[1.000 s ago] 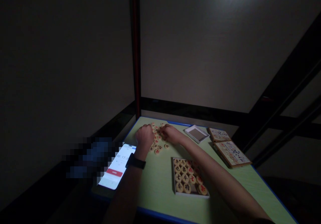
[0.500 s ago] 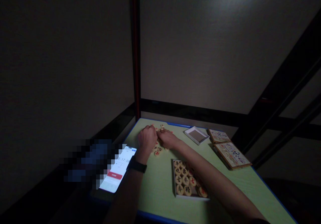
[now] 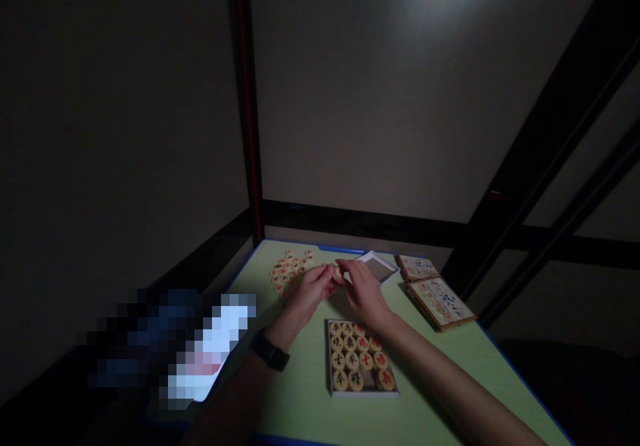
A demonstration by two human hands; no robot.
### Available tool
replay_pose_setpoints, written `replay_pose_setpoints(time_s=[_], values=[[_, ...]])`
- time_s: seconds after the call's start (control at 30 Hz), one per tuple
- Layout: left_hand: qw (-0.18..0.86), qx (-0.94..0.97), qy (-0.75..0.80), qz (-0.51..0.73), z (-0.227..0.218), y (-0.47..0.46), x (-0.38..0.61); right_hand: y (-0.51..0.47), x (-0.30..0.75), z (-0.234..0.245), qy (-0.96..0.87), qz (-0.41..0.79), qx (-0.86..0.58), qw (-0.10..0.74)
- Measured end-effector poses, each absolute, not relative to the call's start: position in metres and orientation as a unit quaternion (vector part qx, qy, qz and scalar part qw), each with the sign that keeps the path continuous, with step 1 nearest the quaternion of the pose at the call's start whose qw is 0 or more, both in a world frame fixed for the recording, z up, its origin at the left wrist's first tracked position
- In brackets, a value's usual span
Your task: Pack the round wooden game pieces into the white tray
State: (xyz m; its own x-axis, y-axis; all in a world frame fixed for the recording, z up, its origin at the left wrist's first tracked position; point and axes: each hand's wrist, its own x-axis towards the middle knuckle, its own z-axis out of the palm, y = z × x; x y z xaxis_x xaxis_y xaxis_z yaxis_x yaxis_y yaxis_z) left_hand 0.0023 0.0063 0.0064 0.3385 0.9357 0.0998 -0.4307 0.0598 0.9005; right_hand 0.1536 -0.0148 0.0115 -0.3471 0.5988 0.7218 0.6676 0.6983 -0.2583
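Observation:
Both hands meet above the table, between a scatter of small xiangqi pieces and an open box. My left hand (image 3: pixel 313 287), with a dark watch on its wrist, is closed on pale round pieces, their exact number hidden by the fingers. A xiangqi piece (image 3: pixel 338 273) shows between the two hands, pinched by the fingers of my right hand (image 3: pixel 363 289). Left of them lie the loose small pieces (image 3: pixel 286 273), marked red and black. Nearer me is the shallow white box (image 3: pixel 331 366), holding larger xiangqi pieces (image 3: pixel 351 361) in rows, with one gap in the front row.
Behind the hands lies an empty white box lid (image 3: pixel 387 267). Two decorated flat boxes (image 3: pixel 443 303) rest along the right edge of the green table (image 3: pixel 300 393). A lit phone (image 3: pixel 213 353), partly blurred out, is at the left. Walls close in the table's far side.
Both hands have come away from the scattered small pieces, moving right and nearer me, and now hold a piece between them. The view has shifted slightly to the right.

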Motion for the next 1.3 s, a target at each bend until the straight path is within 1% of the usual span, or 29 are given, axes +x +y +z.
replay_pose_setpoints(time_s=[0.13,0.27,0.4,0.57,0.73,0.9,1.3], values=[[0.734,0.439,0.235,0.461,0.008,-0.004,0.004,-0.045,0.177,0.016,-0.778,-0.048,-0.41,0.473],[0.751,0.466,0.231,0.407,0.009,-0.008,0.003,-0.064,0.189,0.019,-0.744,-0.063,-0.436,0.502],[0.761,0.482,0.215,0.378,0.004,-0.012,0.01,-0.071,0.182,0.017,-0.778,-0.108,-0.405,0.468],[0.759,0.506,0.221,0.346,0.004,-0.016,0.012,-0.072,0.174,0.01,-0.777,-0.167,-0.427,0.432],[0.753,0.524,0.217,0.334,0.007,-0.018,0.007,-0.072,0.174,0.006,-0.779,-0.16,-0.428,0.43],[0.757,0.513,0.206,0.348,0.005,-0.017,0.008,-0.072,0.173,0.007,-0.769,-0.18,-0.429,0.439],[0.759,0.512,0.218,0.339,0.007,-0.02,0.01,-0.071,0.174,0.009,-0.764,-0.217,-0.415,0.443]])
